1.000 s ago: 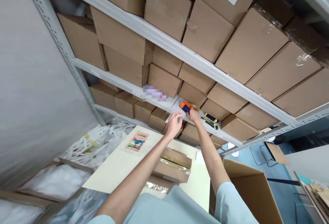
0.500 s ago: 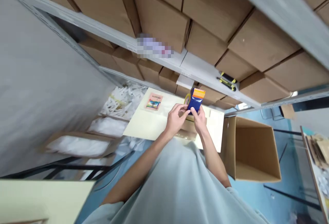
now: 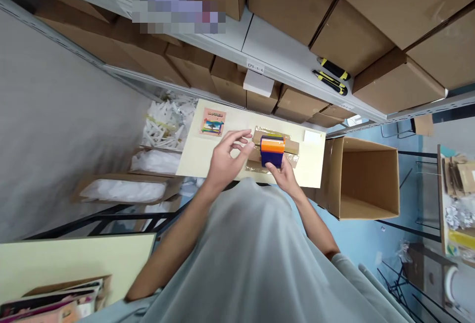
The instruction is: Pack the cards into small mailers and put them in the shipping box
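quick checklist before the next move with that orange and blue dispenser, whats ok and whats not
1. Right hand gripping the orange-and-blue dispenser: ok.
2. Left hand free: ok, open, nothing visible in it.
3. Taped cardboard on the cream table: ok, though dispenser and right hand partly hide it.
4. Booklet apart from the cardboard: ok, it lies to the left on the same table.
5. Box cutters in hand, if needed: not ok, both lie on the shelf.
6. Tape end free on the dispenser: cannot tell, too small to see.

Narrow gap between left hand (image 3: 225, 161) and orange-blue tool (image 3: 272, 152); shelf (image 3: 278, 46) bars far side, open carton (image 3: 332, 174) right.
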`<state>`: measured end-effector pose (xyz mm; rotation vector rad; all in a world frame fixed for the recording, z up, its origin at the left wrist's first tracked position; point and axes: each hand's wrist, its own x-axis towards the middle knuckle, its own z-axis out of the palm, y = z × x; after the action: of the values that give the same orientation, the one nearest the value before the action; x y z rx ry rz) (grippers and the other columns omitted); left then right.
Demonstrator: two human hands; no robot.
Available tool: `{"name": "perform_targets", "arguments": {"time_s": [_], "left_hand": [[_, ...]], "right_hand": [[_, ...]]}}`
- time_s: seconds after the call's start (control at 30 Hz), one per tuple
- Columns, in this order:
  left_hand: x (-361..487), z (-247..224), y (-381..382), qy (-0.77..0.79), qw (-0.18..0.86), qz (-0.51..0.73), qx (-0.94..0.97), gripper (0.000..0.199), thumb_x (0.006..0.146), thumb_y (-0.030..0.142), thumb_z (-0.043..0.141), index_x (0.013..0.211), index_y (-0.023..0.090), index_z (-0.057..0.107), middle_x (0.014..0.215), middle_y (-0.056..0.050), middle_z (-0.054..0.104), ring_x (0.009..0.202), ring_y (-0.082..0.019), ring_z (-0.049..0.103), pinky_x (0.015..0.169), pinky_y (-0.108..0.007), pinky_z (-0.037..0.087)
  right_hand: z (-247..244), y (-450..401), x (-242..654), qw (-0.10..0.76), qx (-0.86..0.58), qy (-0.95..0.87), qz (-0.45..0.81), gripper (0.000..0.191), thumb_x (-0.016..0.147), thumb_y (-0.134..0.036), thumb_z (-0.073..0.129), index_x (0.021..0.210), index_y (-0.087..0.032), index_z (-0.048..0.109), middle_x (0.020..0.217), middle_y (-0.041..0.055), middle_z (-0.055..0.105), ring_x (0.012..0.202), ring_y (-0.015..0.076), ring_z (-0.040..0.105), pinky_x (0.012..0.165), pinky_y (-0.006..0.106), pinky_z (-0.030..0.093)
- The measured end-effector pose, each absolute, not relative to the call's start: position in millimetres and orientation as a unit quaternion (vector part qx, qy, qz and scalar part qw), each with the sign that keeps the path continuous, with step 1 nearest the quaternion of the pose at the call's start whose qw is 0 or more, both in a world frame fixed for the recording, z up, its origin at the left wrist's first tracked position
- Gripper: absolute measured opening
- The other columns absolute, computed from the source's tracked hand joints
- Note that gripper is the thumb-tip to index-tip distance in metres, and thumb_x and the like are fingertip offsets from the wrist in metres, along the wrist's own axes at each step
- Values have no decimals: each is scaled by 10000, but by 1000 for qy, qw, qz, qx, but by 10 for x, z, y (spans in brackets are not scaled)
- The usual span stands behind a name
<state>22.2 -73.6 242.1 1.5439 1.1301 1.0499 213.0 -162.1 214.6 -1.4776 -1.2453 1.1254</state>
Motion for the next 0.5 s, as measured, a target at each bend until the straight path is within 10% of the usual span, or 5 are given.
{"name": "perform_targets", "arguments": {"time_s": [0.5], "left_hand": [[319,2711,-481,410,505,291,701,355,966,574,765,929,230,839,932,-59,798,738,-177,630,667,-294,543]], "right_hand": [[2176,-1846,2595,317,-599,-597,429,431,1038,-625,704,1253,-251,686,1079,78,763,959,271,709,902,422,636]]}}
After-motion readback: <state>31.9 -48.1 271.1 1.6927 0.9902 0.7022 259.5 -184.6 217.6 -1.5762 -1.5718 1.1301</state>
